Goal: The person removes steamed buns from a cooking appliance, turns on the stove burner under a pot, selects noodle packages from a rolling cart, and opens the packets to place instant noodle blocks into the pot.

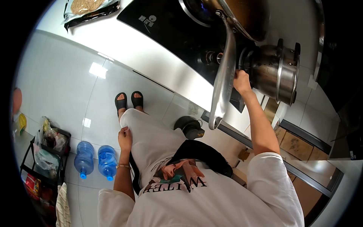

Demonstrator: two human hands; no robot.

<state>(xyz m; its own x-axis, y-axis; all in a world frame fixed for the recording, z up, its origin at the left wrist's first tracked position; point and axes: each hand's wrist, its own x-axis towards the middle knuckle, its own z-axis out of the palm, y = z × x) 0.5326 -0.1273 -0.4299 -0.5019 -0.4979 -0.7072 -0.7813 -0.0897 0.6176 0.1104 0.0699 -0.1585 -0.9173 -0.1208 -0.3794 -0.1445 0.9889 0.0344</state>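
Observation:
My right hand (242,81) is closed at the stove's near edge, beside the long metal handle (223,81) of a pan (247,17). The handle partly covers its fingertips, and what they hold, if anything, cannot be made out. Just beyond this hand, a stacked steel pot (269,70) with black grips sits on the black cooktop (170,28). My left hand (125,138) hangs low by the light trousers (147,130), its fingers curled in with nothing visible in them.
A packaged item (85,6) lies on the white counter (90,38). Two blue water bottles (84,159) and a black rack (62,164) with bags stand on the tiled floor at left. A dark appliance (188,126) is near the cabinets. An open drawer (297,145) is at right.

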